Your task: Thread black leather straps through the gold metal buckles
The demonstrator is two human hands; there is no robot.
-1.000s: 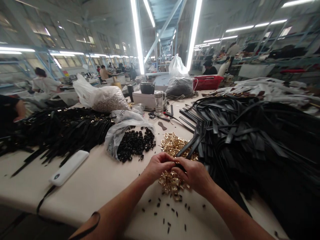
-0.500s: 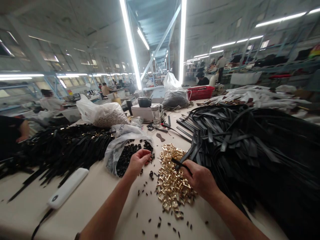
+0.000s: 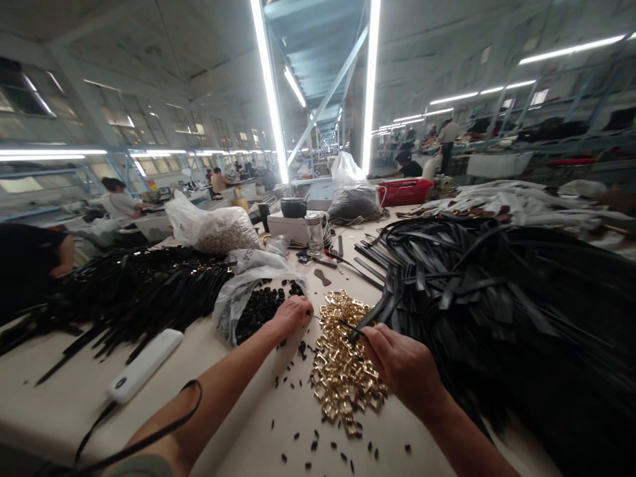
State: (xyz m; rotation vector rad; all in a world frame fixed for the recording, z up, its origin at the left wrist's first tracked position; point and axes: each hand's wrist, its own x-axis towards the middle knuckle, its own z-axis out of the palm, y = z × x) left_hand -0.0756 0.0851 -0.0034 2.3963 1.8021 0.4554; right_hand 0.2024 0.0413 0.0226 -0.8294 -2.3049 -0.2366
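Black strap (image 3: pixel 370 317) end is pinched in the right hand (image 3: pixel 402 368) over the gold buckles (image 3: pixel 345 368), as before. Left hand (image 3: pixel 292 315) has pushed further into the black loops (image 3: pixel 261 306) spilling from their bag, fingers curled, hold unclear.

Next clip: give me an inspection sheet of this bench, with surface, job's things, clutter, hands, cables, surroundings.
Surface: pale table, crowded.
Job's things: gold buckles heaped; black loops spilling from a clear bag; black strap.
Clutter: strap piles right, more at left; small black bits scattered; jar; red basket.
Hands: left hand on the loops; right hand pinching the strap over the buckles.
Cables: black cord from a white power bank.
Surroundings: other workers at benches, strip lights overhead.
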